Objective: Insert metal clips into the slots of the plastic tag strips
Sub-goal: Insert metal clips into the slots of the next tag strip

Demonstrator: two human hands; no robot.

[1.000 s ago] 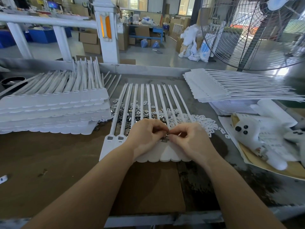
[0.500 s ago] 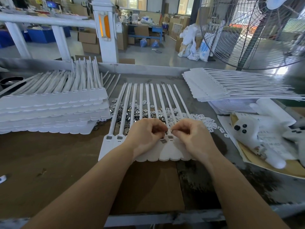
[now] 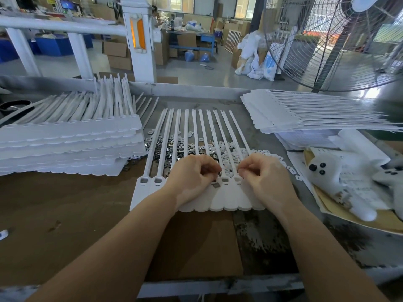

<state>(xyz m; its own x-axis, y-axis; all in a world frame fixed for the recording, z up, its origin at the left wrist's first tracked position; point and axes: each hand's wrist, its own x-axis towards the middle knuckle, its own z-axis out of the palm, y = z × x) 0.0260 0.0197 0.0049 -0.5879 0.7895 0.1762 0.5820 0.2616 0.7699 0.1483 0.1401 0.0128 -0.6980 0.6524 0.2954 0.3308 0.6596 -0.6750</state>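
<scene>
My left hand (image 3: 192,177) and right hand (image 3: 265,179) rest curled on the tag strip (image 3: 231,199) near the table's front edge. Whether the fingertips pinch metal clips (image 3: 174,149), heaped just beyond, I cannot tell.

One sheet of tag strips (image 3: 231,198) lies under two hands, the left hand (image 3: 192,179) and the right hand (image 3: 265,177); ten tails fan from it, and two open slots (image 3: 150,180) show at its left end, one filled slot (image 3: 215,185) beside the left fingers. Two stacks of such sheets flank it, a left stack (image 3: 65,147) and a right stack (image 3: 305,112). Clips (image 3: 185,147) lie in one loose heap too many to count; two plush toys (image 3: 340,182) lie at right, and one fan (image 3: 340,40) stands behind.
</scene>
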